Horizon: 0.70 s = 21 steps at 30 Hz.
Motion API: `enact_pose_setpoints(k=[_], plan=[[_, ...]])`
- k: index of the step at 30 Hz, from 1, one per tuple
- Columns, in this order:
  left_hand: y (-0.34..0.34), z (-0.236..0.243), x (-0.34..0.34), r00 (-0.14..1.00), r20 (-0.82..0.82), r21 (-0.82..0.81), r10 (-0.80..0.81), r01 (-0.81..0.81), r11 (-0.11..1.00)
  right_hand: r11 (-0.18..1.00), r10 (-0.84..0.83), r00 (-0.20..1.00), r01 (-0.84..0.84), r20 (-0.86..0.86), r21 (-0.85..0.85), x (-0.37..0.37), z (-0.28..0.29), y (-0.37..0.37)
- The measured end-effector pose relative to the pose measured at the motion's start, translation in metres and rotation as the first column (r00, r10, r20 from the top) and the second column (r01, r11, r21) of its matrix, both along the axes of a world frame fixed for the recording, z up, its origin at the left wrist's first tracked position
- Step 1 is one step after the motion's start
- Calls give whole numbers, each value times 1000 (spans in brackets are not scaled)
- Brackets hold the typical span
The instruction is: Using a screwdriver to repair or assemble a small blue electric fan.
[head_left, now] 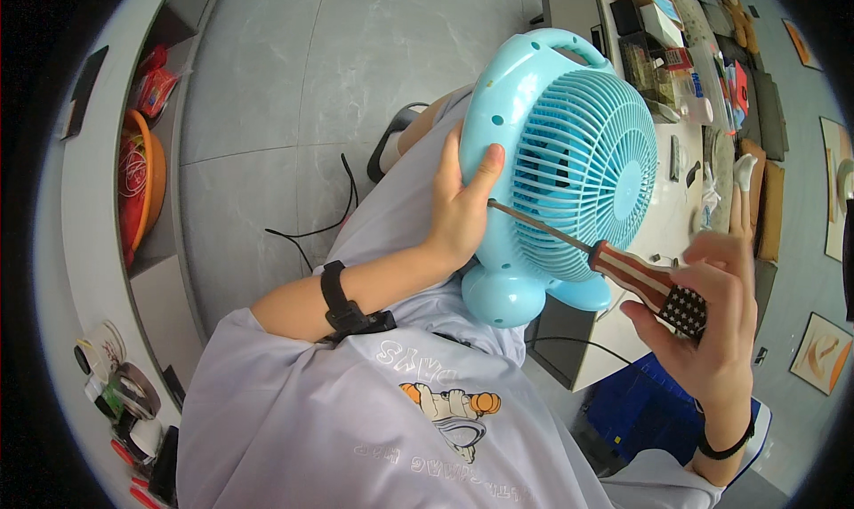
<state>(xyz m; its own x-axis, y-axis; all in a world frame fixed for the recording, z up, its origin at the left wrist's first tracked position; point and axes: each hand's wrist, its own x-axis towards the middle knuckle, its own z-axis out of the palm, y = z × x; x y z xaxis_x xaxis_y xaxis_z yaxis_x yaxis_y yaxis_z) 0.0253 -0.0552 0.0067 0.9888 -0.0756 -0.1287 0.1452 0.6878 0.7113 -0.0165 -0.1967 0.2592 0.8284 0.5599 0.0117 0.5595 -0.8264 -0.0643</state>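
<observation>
A light blue desk fan (pixel 630 191) with a round grille and curved top handle lies tilted across my lap. My left hand (pixel 458 211) grips its rim, thumb on the front. A screwdriver (pixel 614 264), its handle patterned with stripes and white stars, has its tip at a hole in the rim just below my left thumb; the tip itself is hidden in it. My right hand (pixel 712 331) is on the handle's end, index finger curled over it, thumb partly out to the side, slightly blurred. The fan's rounded base (pixel 503 296) points toward me.
A white table (pixel 663 211) with boxes and bottles runs along the right; beyond it are a person's legs (pixel 743 193) on a sofa. A blue bin (pixel 623 407) sits lower right. A cabinet with an orange basin (pixel 151 180) lines the left. Black cables (pixel 311 231) lie on the tiled floor.
</observation>
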Motion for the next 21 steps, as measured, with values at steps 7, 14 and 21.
enact_pose_setpoints(k=[7,14,21], plan=[[-8,8,4,1000,16,-37,-18,19,999,958,195,958,-140,-210,251,9,7,0],[-1,7,4,999,21,-20,-29,30,999,754,0,990,93,-141,651,-17,-39,-15],[-5,0,6,1000,-13,6,-21,21,1000,607,-155,983,173,-98,775,-31,-69,-20]])
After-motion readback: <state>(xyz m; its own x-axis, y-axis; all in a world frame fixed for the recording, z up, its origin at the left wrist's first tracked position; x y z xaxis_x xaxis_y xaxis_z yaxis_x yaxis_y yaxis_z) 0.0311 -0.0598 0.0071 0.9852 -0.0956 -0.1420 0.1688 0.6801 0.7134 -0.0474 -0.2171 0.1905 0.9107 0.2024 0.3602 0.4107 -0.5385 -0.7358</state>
